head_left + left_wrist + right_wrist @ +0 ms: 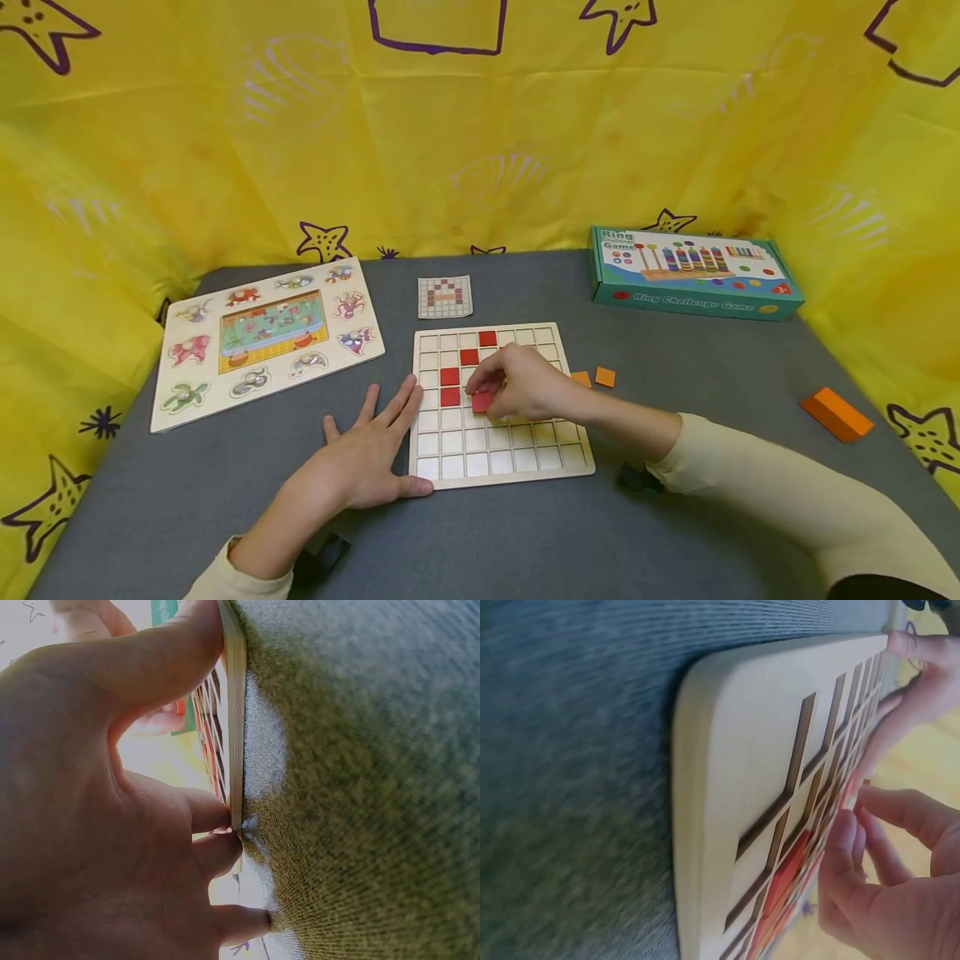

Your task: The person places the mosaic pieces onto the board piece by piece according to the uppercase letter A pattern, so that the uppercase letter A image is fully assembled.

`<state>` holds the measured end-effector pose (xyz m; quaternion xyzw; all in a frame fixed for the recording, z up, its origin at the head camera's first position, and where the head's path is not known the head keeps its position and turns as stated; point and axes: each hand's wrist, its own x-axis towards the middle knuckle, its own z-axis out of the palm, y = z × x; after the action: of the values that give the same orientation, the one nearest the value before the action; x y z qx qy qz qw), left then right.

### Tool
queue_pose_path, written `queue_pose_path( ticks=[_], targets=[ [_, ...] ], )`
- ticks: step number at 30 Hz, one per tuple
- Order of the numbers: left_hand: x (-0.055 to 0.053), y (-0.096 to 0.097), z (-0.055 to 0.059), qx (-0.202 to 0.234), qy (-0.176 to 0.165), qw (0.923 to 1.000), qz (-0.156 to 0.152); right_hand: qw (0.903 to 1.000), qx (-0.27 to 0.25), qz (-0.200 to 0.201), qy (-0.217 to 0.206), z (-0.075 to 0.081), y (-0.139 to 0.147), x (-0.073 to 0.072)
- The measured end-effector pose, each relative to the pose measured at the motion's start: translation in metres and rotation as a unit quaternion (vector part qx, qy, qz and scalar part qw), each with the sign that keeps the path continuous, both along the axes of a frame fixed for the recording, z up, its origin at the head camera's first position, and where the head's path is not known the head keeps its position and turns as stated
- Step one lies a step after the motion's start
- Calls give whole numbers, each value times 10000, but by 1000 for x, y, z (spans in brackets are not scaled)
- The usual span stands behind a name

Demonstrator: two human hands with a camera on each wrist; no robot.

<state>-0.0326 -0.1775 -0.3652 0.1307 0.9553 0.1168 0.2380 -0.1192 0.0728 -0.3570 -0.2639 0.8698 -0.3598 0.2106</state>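
Note:
A wooden grid board (510,480) lies flat, with several red square tiles (450,377) set in its cells. My right hand (528,385) is above the middle of the board and pinches a red tile (482,403) between thumb and fingers. In the right wrist view, the right hand (896,874) hides most of that tile. My left hand (358,460) rests with spread fingers along the board's left side. The left wrist view shows its thumb and some fingertips touching the board's edge (235,727).
Behind the board lies a small pattern card (445,310). A sea-animal puzzle board (202,333) is at the left, and a Ring Challenge Game box (705,298) at the back right. Orange tiles (605,377) lie right of the grid; an orange block (836,414) is farther right.

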Motion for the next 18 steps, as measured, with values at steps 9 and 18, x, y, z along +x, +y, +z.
queue_pose_path(
  ticks=[9, 18],
  targets=[
    [-1, 0, 1, 11, 49, 10000, -4, 9998, -112, 187, 50, -3, -13, 3],
    [0, 1, 2, 28, -1, 10000, 3, 9993, 34, 359, 127, 0, -23, 4]
  ],
)
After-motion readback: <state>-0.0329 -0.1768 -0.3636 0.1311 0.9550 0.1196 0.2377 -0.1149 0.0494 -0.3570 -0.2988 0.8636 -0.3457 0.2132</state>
